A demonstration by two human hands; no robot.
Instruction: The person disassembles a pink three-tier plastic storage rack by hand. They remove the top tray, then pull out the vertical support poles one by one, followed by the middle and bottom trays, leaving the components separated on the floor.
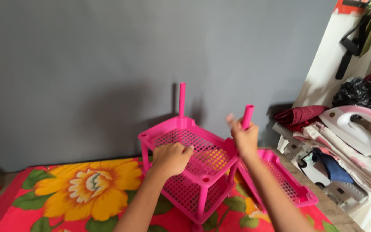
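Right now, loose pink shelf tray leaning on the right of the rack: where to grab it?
Take the loose pink tray by its long raised rim, coming from the right and above. It tilts against the pink rack, so that outer edge is free, while the mesh offers no hold. The right hand holds a pink tube and the left hand rests on the rack.
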